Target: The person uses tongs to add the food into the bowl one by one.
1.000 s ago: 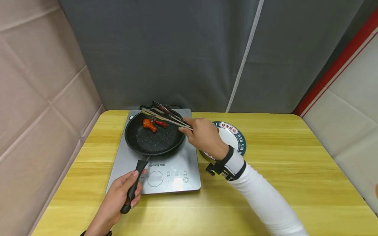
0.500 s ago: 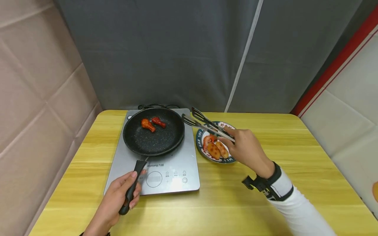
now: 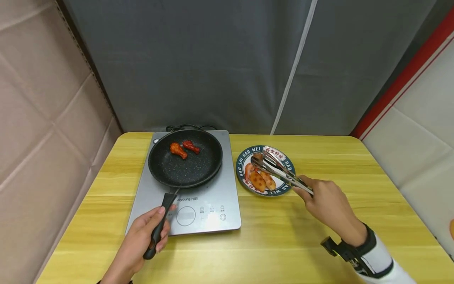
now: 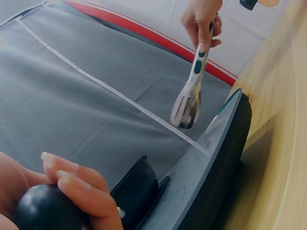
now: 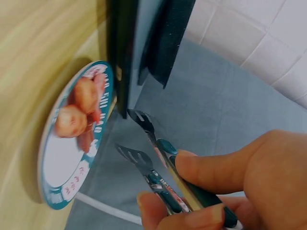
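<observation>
- The right hand [image 3: 328, 203] grips a pair of metal tongs with dark green grip pads [image 3: 280, 172], thumb and fingers curled round the arms; the slotted tips stand a little apart and hold nothing
- A second ago those tongs reached over the pan; half a second ago they hung between pan and plate; now their tips sit over the round white plate with a dark teal lettered rim [image 3: 289, 167], right above the food; so the right hand has swung away from the pan and come across to the plate
- On the plate lie browned, orange-glazed food pieces [image 3: 259, 180], bunched at its left side; the wrist view shows them close under the tong tips, though whether metal touches food I cannot tell
- The left hand [image 3: 143, 236] wraps the black handle of the dark speckled frying pan [image 3: 184, 159]; it has not shifted across the three moments
- The pan rests on a flat grey induction hob [image 3: 198, 209] on the yellow wooden worktop [image 3: 319, 252]; in it lie an orange-red drumstick piece [image 3: 178, 150] and a smaller red piece [image 3: 191, 147], side by side near the far rim, unchanged
- Judging from this, two pieces are in the pan and the tongs look placed to take another from the plate
</observation>
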Demonstrator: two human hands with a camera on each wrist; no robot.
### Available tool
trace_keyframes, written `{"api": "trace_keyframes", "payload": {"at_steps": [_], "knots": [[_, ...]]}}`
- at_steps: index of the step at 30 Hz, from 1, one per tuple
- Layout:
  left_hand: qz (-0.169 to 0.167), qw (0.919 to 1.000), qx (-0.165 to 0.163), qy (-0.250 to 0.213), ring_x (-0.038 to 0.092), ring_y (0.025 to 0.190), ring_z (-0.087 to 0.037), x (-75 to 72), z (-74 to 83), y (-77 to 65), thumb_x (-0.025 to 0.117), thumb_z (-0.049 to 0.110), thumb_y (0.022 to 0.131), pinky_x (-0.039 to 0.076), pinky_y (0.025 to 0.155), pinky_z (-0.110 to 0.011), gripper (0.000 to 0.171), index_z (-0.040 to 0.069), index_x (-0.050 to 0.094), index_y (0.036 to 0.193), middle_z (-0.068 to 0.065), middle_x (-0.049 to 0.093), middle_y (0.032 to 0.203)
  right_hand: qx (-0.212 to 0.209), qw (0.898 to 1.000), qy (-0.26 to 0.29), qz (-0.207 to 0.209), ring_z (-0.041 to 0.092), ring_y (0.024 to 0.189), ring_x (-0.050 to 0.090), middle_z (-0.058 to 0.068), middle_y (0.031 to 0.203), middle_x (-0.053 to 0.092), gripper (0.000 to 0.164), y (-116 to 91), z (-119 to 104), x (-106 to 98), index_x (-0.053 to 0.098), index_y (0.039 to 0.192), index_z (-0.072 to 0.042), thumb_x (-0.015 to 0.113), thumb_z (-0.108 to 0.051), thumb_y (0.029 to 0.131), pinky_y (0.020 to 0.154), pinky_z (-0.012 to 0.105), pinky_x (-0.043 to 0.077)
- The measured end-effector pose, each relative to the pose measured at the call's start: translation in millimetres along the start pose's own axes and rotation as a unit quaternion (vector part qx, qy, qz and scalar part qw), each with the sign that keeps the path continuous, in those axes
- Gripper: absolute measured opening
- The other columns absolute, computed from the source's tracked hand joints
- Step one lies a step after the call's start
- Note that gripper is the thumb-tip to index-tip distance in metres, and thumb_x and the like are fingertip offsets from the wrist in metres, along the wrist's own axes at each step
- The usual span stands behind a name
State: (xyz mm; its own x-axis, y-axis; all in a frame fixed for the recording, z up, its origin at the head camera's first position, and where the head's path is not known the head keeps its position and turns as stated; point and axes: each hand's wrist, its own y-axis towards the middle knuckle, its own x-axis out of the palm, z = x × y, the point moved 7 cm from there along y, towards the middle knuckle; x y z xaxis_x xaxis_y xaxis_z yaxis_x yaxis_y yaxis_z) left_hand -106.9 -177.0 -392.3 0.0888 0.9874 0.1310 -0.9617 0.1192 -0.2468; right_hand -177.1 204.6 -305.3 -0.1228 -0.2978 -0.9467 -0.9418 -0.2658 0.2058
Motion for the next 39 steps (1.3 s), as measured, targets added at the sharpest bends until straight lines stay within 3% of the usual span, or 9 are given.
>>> {"api": "trace_keyframes", "payload": {"at_steps": [9,15,20,27,31,35,39], "knots": [[0.007,1.0,-0.005,0.001,0.04,0.045,-0.012,0.1,0.8,0.0,0.039,0.038,0.104,0.036,0.04,-0.023,0.058,-0.012,0.039,0.132,-0.002,0.043,0.066,0.018,1.0,-0.006,0.014,0.011,0.041,0.03,-0.003,0.05,0.038,0.037,-15,15,2,0.063,0.117,0.006,0.066,-0.022,0.092,0.04,0.027,0.024],[0.014,0.9999,-0.007,0.004,0.04,0.045,-0.012,-3.0,0.4,-1.1,0.039,0.038,0.104,0.036,0.04,-0.023,0.058,-0.011,0.039,0.133,-0.002,0.043,0.066,0.011,0.999,-0.01,0.049,0.013,0.042,0.031,-0.002,0.048,0.037,0.031,-4,15,9,0.066,0.111,0.006,0.067,-0.018,0.091,0.04,0.028,0.024],[0.016,0.9999,-0.005,0.0,0.04,0.045,-0.012,-3.6,0.0,-1.4,0.04,0.038,0.103,0.036,0.04,-0.023,0.057,-0.011,0.04,0.133,-0.003,0.043,0.067,0.031,0.998,0.01,0.053,0.017,0.044,0.037,0.005,0.055,0.045,0.03,11,12,20,0.066,0.109,0.006,0.066,-0.018,0.091,0.038,0.029,0.026],[0.006,1.0,0.0,-0.003,0.04,0.045,-0.011,0.5,0.4,0.0,0.04,0.038,0.103,0.036,0.04,-0.022,0.058,-0.012,0.039,0.133,-0.002,0.043,0.067,0.065,0.997,0.02,0.028,0.018,0.044,0.037,0.002,0.051,0.038,0.036,18,12,31,0.065,0.112,0.008,0.063,-0.022,0.094,0.039,0.03,0.026],[0.015,0.9999,-0.003,-0.001,0.039,0.045,-0.011,0.2,0.3,-0.5,0.04,0.038,0.103,0.036,0.04,-0.022,0.057,-0.011,0.041,0.132,-0.002,0.043,0.067,0.076,0.997,0.031,0.006,0.017,0.044,0.039,0.004,0.055,0.044,0.039,25,8,37,0.064,0.115,0.009,0.062,-0.024,0.095,0.039,0.03,0.028],[0.019,0.9998,-0.007,-0.001,0.039,0.045,-0.012,0.3,-0.3,-0.6,0.04,0.038,0.103,0.036,0.04,-0.022,0.056,-0.011,0.041,0.132,-0.002,0.043,0.067,0.082,0.996,0.028,-0.015,0.017,0.043,0.041,0.006,0.056,0.046,0.034,32,3,42,0.066,0.109,0.007,0.062,-0.023,0.095,0.036,0.029,0.03],[0.023,0.9997,-0.01,0.0,0.04,0.045,-0.012,0.5,-0.6,-0.6,0.041,0.037,0.103,0.036,0.04,-0.023,0.055,-0.01,0.042,0.132,-0.003,0.043,0.067,0.089,0.996,0.009,-0.029,0.018,0.043,0.042,0.007,0.055,0.045,0.026,41,-2,44,0.067,0.087,0.002,0.062,-0.022,0.094,0.035,0.028,0.031]]}}
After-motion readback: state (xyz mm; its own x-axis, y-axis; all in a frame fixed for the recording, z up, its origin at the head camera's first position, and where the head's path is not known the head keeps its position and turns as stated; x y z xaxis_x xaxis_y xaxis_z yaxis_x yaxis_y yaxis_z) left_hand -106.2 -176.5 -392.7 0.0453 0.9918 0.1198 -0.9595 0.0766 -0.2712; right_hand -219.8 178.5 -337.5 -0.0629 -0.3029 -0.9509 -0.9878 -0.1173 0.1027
